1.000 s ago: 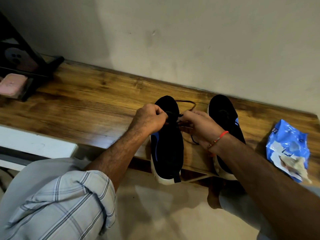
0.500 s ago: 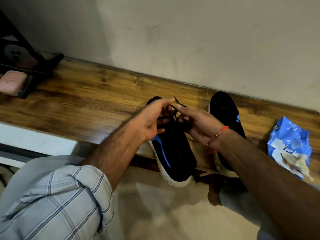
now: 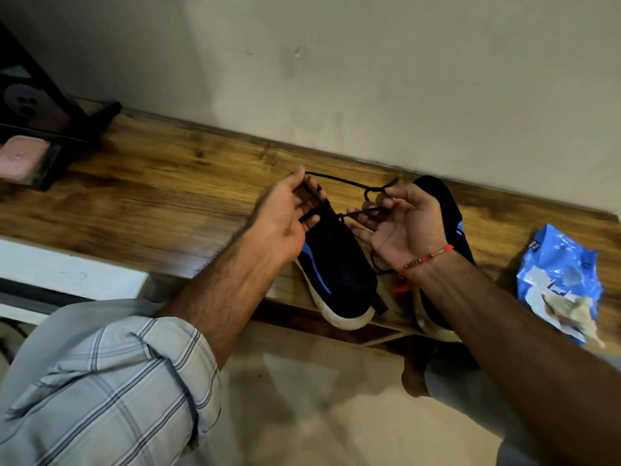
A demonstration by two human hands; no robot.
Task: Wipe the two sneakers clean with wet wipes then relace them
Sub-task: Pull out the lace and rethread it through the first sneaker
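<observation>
We begin at the far left, where a dark metal rack (image 3: 50,105) holding a pink block stands on the brown wooden shelf (image 3: 161,190) against the pale plaster wall; nothing there bears on the work. Moving right, our left hand (image 3: 282,223) is now turned palm-up and lifted from the black knit sneaker with the blue side stripe and white sole (image 3: 336,264); a second ago it lay curled, knuckles up, on the tongue. Its fingers are half curled and pinch one end of the thin black shoelace (image 3: 339,180), which runs taut across to the other side. The sneaker itself has turned: its heel now hangs over the shelf edge at a slant, whereas before it sat square. Next, our right hand (image 3: 406,227), wearing a red beaded thread at the wrist, is likewise palm-up with fingers curled round a small loop and crossing of the same lace, a slack tail dropping below the wrist. We judge that the lace is being drawn out into a knot or bow, so the lacing of this shoe is near its finish. Behind the right forearm the second black sneaker with a white sole (image 3: 440,203) rests on the shelf, largely hidden; we cannot tell whether it is laced. At the far right lies the crumpled blue wet-wipe packet (image 3: 557,270) with a soiled, crumpled wipe (image 3: 568,314) on it, which suggests to us that the wiping stage is done.
</observation>
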